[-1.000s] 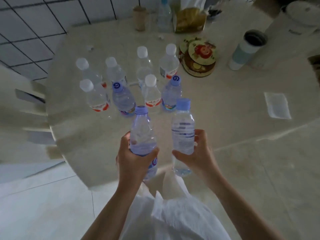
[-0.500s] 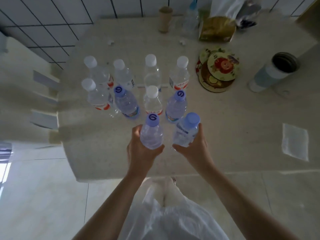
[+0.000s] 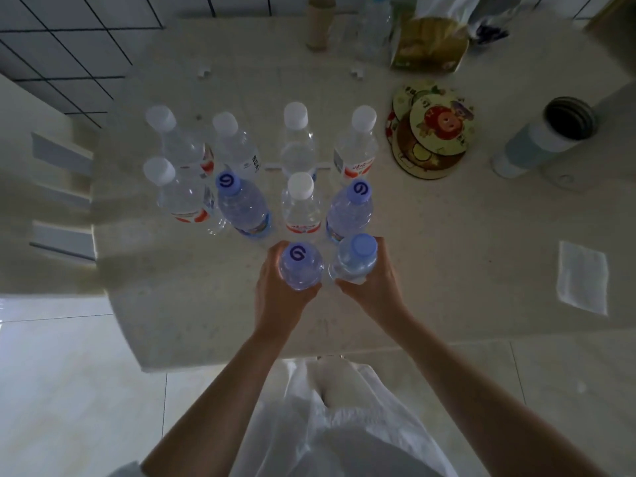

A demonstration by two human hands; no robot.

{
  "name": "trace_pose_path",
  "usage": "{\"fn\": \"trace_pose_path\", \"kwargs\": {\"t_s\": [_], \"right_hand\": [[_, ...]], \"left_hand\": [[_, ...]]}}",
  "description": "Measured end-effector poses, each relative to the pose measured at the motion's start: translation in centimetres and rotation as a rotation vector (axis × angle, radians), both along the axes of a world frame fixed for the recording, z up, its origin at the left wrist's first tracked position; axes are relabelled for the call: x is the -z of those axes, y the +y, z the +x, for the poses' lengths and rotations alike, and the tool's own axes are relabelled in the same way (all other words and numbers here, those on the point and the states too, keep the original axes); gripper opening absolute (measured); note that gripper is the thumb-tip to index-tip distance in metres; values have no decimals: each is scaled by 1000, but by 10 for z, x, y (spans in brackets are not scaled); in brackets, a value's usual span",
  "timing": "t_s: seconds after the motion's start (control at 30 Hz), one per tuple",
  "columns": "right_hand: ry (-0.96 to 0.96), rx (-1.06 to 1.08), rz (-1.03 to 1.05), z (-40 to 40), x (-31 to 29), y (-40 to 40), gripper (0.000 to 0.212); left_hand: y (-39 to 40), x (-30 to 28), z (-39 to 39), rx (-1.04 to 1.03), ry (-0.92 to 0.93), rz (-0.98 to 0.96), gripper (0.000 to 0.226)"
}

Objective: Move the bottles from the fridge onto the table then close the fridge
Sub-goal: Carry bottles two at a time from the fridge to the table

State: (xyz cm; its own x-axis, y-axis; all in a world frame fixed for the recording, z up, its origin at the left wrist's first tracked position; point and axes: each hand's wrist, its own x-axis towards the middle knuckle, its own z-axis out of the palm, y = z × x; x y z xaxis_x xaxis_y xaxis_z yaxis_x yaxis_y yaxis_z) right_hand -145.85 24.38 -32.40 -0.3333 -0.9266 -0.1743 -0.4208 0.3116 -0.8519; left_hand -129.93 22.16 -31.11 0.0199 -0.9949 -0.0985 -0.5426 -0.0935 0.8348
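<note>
- Counter (image 3: 447,256): pale, speckled, stone-like slab with a rounded near-left corner; it carries every item below.
- Floor (image 3: 62,390): large glossy light tiles under the counter's near edge.
- Wall (image 3: 69,46): white square tiles with dark grout lines, upper left.
- Garment (image 3: 330,428): white crinkled fabric, worn by the person, bottom centre.
- Tumbler (image 3: 543,136): cylindrical, pale blue-grey body with a white band, dark ribbed open mouth; stands at right.
- Coasters (image 3: 430,129): overlapping round discs printed with cartoon figures, stacked just right of the bottle group.
- Napkin (image 3: 581,282): flat white rectangle, far right, well apart from the bottles.
- Bottle group (image 3: 299,208): eight clear plastic bottles standing upright in two rows; six with white caps and red-and-white labels, two with lilac caps (image 3: 359,191) bearing a dark swirl mark.
- Left-held bottle (image 3: 300,270): clear ribbed plastic, lilac swirl-marked cap, upright, just in front of the group; whether its base touches the counter cannot be told.
- Right-held bottle (image 3: 354,258): clear plastic, plain light-blue cap, just beside the former.
- Left hand (image 3: 278,297): fingers and thumb wrapped round the body of the left-held bottle.
- Right hand (image 3: 375,287): fingers curled round the right-held bottle.
</note>
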Motion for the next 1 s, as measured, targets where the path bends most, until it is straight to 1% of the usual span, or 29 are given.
{"fn": "trace_pose_path", "kwargs": {"t_s": [0.1,0.17,0.27,0.47,0.57,0.67,0.7,0.77,0.8,0.93,1.0], "right_hand": [[-17,-14,-23,-1,1,1,55],[0,-21,-25,-4,4,3,57],[12,-23,-36,-7,5,4,58],[1,-9,-47,-5,5,4,59],[-12,10,-48,-2,5,7,57],[-51,47,-33,2,2,14,65],[-64,58,-34,4,1,16,68],[-80,83,-31,10,-3,21,69],[-89,99,-26,13,-5,23,69],[-160,163,-8,16,-6,32,65],[-196,199,-3,14,-9,36,62]], "left_hand": [[1,7,4,21,5,12,56],[-2,12,9,75,31,19,50],[-9,15,17,149,49,42,61],[-12,20,21,132,154,147,61],[-8,18,19,103,167,157,59],[-5,16,20,79,141,156,60],[-3,18,21,73,166,175,63],[0,18,25,85,194,193,67],[2,17,27,99,178,187,67],[8,11,31,99,204,196,62],[12,5,34,70,187,226,52]]}}
